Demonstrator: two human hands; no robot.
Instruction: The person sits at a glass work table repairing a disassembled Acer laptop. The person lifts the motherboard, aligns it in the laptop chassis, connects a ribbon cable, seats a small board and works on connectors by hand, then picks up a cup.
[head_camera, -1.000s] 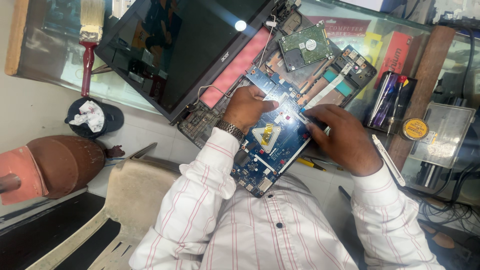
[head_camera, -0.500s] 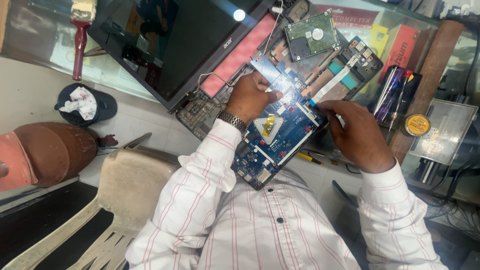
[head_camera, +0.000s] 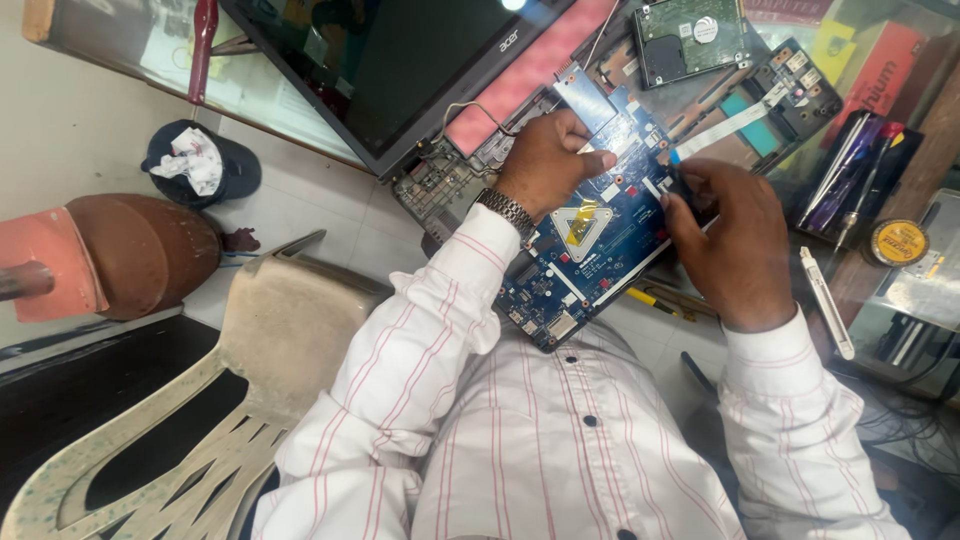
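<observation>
A blue laptop circuit board (head_camera: 585, 255) rests tilted between my lap and the glass bench edge. My left hand (head_camera: 545, 160), with a metal watch on the wrist, grips the board's upper left edge, thumb on top. My right hand (head_camera: 735, 240) pinches a small dark part at the board's right edge, beside a white flat ribbon cable (head_camera: 735, 120). Behind the board lies the opened laptop base (head_camera: 700, 90) with a hard drive (head_camera: 690, 35) and its dark screen (head_camera: 400, 60) folded back.
A pink foam strip (head_camera: 520, 75) lies along the laptop hinge. Pens and screwdrivers (head_camera: 850, 170) and a round yellow tin (head_camera: 897, 242) sit at right. A cream plastic chair (head_camera: 250, 400), a brown stool (head_camera: 130, 250) and a black cup holding crumpled paper (head_camera: 195, 160) are at left.
The view has drifted so the board sits higher in frame. My left hand keeps its grip on the board; my right hand has shifted slightly along the right edge.
</observation>
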